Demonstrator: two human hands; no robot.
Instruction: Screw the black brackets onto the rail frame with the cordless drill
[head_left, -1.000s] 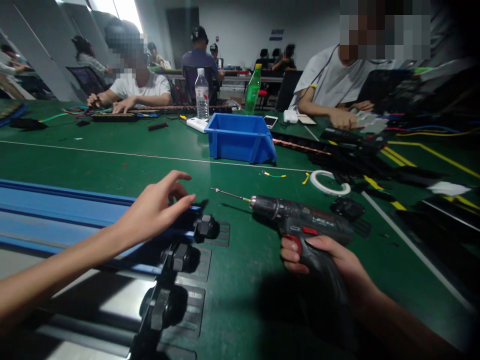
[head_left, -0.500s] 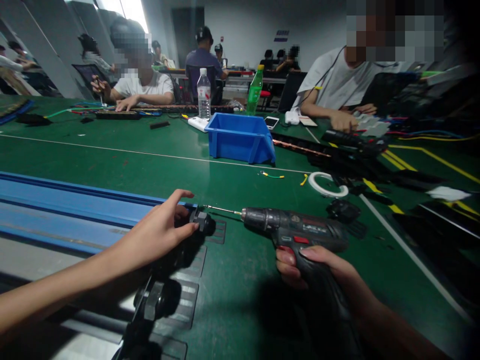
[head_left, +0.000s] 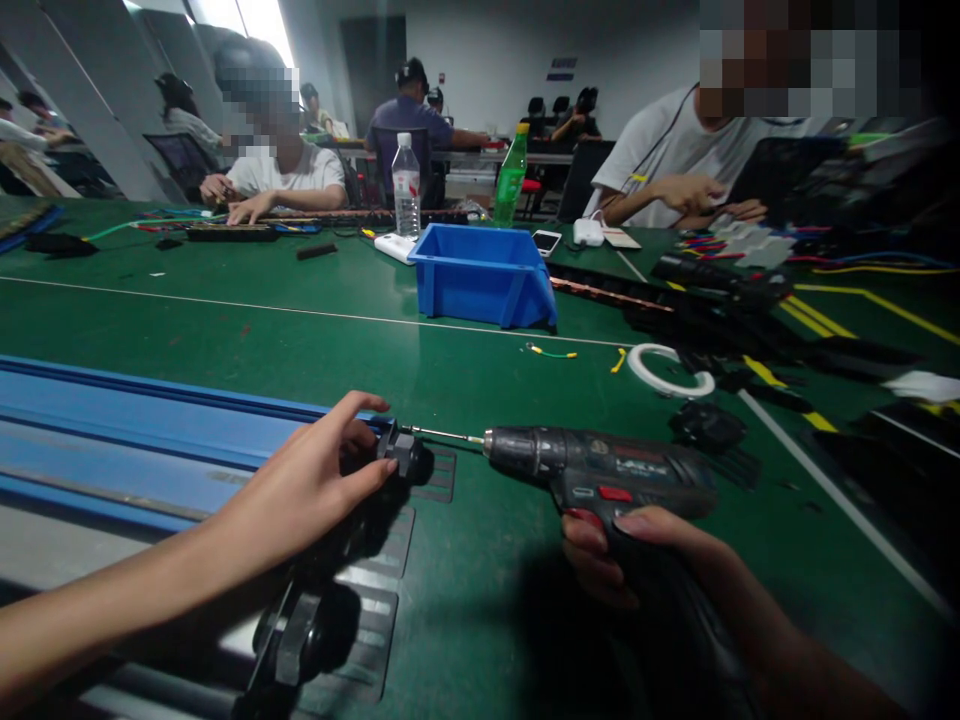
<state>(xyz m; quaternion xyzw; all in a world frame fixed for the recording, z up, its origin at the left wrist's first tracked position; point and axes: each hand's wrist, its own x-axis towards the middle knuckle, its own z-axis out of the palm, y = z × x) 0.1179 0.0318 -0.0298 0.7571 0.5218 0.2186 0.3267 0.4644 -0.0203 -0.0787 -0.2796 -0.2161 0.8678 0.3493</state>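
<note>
My left hand [head_left: 311, 475] curls its fingers and thumb about the upper end of a black end plate [head_left: 385, 440] on a long blue housing [head_left: 142, 420]. A black cable gland [head_left: 409, 456] juts from that plate beside my thumb tip, and a second gland [head_left: 304, 625] sits nearer to me. In my right hand [head_left: 671, 532] is a black cordless drill [head_left: 630, 468], held by its handle with the index finger at the red trigger. Its long thin bit [head_left: 448, 435] points left, its tip at the plate's upper corner; contact is hard to tell.
Beyond my hands stands a blue bin [head_left: 480, 285], with a water bottle [head_left: 406, 190] and green bottle [head_left: 511, 180] behind it. A white ring [head_left: 670, 372] and short green wire [head_left: 553, 353] lie right of centre. Co-workers sit across the green table [head_left: 225, 350].
The drill bit has come down slightly to the end plate's corner, and the drill is nearly level. My left hand keeps its place. The co-worker at right has raised a hand.
</note>
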